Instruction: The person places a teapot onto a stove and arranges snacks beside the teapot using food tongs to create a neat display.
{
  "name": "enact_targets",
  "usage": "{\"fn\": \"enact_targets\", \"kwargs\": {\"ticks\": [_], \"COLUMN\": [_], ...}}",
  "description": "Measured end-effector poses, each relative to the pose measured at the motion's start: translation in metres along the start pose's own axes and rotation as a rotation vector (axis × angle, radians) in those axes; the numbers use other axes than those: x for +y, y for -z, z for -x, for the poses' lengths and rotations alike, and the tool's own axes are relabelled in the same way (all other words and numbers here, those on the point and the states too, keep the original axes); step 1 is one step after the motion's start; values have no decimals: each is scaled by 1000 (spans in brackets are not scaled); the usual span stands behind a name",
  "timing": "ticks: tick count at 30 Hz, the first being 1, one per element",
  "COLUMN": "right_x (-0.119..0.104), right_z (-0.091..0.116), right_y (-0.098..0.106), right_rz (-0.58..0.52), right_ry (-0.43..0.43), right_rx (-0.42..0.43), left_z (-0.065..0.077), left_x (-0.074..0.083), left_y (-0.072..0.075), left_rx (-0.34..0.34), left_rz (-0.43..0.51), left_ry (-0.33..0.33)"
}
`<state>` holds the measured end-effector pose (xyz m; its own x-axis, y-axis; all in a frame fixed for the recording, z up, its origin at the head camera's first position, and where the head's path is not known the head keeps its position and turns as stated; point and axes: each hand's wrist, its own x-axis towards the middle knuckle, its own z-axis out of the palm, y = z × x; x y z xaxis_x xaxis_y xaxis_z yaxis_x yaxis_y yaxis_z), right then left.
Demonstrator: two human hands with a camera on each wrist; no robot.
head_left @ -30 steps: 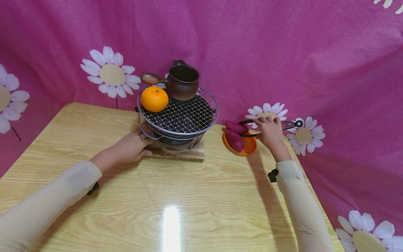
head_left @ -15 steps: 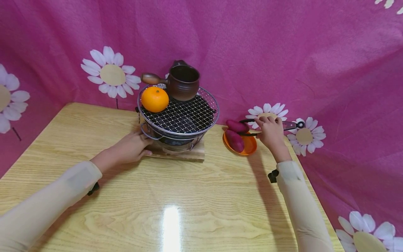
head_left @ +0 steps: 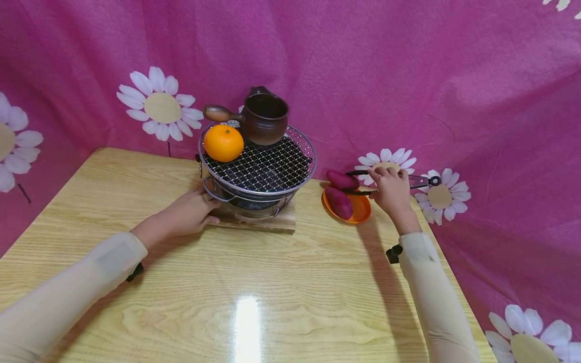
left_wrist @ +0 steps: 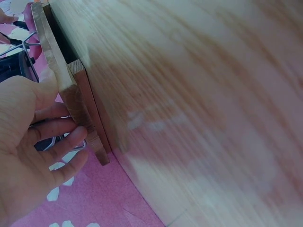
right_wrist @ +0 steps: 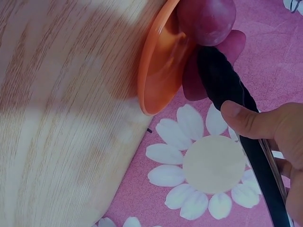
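Observation:
In the head view my right hand (head_left: 391, 191) grips black-tipped tongs (head_left: 418, 181), thumb and fingers on opposite arms. The tongs' tips lie around the rear purple sweet potato (head_left: 340, 180), which is tilted at the back of an orange plate (head_left: 361, 209). A second sweet potato (head_left: 338, 202) lies on the plate in front of it. In the right wrist view my thumb presses on the black tong arm (right_wrist: 227, 85). My left hand (head_left: 192, 209) holds the left end of a wooden board (head_left: 272, 224) under a round grill (head_left: 268, 171); the left wrist view shows fingertips against the board's end (left_wrist: 78, 106).
On the grill's wire mesh stand an orange (head_left: 223, 143) and a dark brown side-handled pot (head_left: 265, 123). A pink flowered cloth (head_left: 340, 75) hangs right behind the wooden table (head_left: 272, 282). The plate sits close to the table's back right edge.
The rear sweet potato has risen and tilted slightly between the tongs' tips. The tongs' hinge end has shifted a little right and down. My left hand and the grill have stayed in place.

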<state>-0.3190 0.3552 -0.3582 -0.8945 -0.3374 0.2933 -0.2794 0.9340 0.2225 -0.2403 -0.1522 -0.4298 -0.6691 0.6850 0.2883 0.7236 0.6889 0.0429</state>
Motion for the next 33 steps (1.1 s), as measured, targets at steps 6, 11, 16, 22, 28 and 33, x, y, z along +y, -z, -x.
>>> {"fn": "enact_targets", "kwargs": {"ticks": [6,11,16,22,28,33], "right_x": [1,-1,-4,-6,-8,-11], "right_z": [0,1,1,1,1,1], "right_y": [-2,0,3,6,11,16], "right_rz": [-17,-34,-63,-79,-99,-103], "right_ry": [-4,-8,-21,-30,-48,-65], "right_rx": [17,31,46,83,102,73], "left_z": [0,0,0,0,0,0], "left_x": [0,0,0,0,1,2], "left_y": [0,-1,0,0,1,1], "left_rx": [9,15,19,20,5,-8], "left_rz": [4,0,-2,-6,-13,-4], "left_ry": [-3,-8,-16,-14,-5,6]}}
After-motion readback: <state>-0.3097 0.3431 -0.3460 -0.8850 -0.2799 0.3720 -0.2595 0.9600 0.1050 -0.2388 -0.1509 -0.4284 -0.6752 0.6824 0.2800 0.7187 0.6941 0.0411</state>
